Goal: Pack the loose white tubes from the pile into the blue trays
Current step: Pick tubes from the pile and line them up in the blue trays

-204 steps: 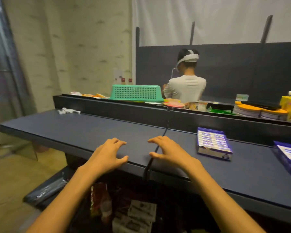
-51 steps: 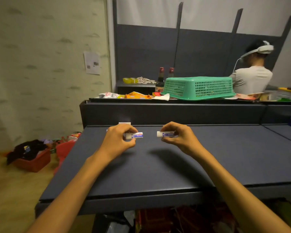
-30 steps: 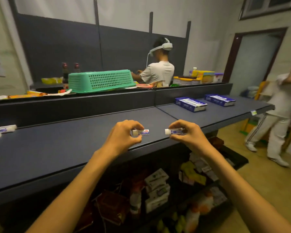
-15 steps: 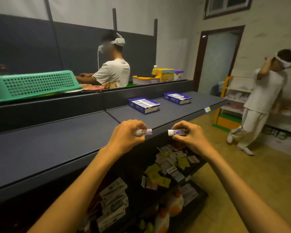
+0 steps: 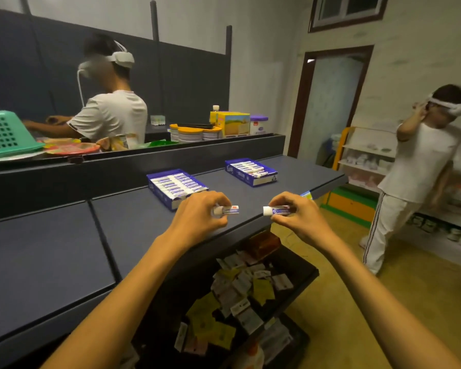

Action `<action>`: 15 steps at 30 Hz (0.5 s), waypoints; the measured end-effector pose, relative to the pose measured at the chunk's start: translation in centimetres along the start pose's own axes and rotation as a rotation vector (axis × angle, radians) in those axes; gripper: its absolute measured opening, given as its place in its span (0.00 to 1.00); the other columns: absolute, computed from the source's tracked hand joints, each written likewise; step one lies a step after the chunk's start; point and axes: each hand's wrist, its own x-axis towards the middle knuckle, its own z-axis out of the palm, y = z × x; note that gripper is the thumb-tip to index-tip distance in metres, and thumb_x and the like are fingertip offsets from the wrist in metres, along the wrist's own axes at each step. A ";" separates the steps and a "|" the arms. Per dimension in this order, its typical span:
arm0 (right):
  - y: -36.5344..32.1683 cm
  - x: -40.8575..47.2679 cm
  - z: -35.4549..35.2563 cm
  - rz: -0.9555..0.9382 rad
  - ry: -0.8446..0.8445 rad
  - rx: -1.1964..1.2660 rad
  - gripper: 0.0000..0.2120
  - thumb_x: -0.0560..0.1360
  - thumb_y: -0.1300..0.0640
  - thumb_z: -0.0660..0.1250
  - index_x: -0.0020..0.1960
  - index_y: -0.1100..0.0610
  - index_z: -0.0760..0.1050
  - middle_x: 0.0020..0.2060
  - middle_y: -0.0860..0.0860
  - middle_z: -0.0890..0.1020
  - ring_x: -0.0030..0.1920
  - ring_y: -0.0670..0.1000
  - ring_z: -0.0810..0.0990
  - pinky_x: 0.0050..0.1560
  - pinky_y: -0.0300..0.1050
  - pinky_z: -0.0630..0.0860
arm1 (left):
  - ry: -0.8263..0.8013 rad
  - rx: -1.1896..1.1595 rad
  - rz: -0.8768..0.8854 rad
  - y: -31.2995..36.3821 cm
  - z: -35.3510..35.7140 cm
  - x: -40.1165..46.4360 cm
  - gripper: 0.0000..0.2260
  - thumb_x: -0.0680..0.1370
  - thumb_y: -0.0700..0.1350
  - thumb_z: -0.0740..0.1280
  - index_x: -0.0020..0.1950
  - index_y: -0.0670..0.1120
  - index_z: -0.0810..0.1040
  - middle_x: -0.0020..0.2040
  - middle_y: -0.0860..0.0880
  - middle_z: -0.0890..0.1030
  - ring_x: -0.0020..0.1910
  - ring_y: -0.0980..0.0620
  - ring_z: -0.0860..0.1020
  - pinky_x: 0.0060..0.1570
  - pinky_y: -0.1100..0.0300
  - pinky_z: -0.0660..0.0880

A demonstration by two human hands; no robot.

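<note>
My left hand [image 5: 200, 217] pinches a small white tube [image 5: 228, 209] with a white cap and a red-and-blue label. My right hand [image 5: 297, 218] pinches a second white tube [image 5: 276, 210], cap pointing left. Both hands hover over the front of the dark shelf [image 5: 133, 225]. Just behind my left hand sits a blue tray [image 5: 175, 186] filled with rows of white tubes. A second blue tray [image 5: 250, 171], also holding tubes, sits farther right on the shelf. The loose pile is out of view.
A lower shelf [image 5: 250, 288] under the edge holds scattered packets. Behind the raised back ledge a person in white [image 5: 109, 115] works near a green basket [image 5: 3, 134]. Another person [image 5: 415, 169] stands on the floor at right, by a doorway [image 5: 328, 102].
I have turned and moved right along the shelf, each hand still carrying its tube. The blue trays have come closer, now just behind my hands; the pile has left the view.
</note>
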 end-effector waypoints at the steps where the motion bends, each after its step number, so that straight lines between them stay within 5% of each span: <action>1: 1.0 1.0 -0.4 0.003 -0.002 -0.003 0.12 0.72 0.61 0.74 0.53 0.51 0.77 0.48 0.43 0.79 0.47 0.36 0.76 0.41 0.23 0.72 | -0.003 0.009 -0.002 0.1 0.7 1.2 0.10 0.71 0.46 0.74 0.51 0.51 0.81 0.48 0.53 0.83 0.44 0.55 0.78 0.45 0.54 0.79; 15: 17.0 14.7 -6.6 -0.120 -0.060 0.067 0.12 0.70 0.62 0.75 0.50 0.51 0.78 0.46 0.46 0.81 0.46 0.42 0.79 0.42 0.25 0.72 | 0.047 0.163 -0.165 1.5 12.2 15.6 0.11 0.70 0.48 0.73 0.52 0.54 0.80 0.51 0.53 0.83 0.50 0.51 0.79 0.46 0.49 0.79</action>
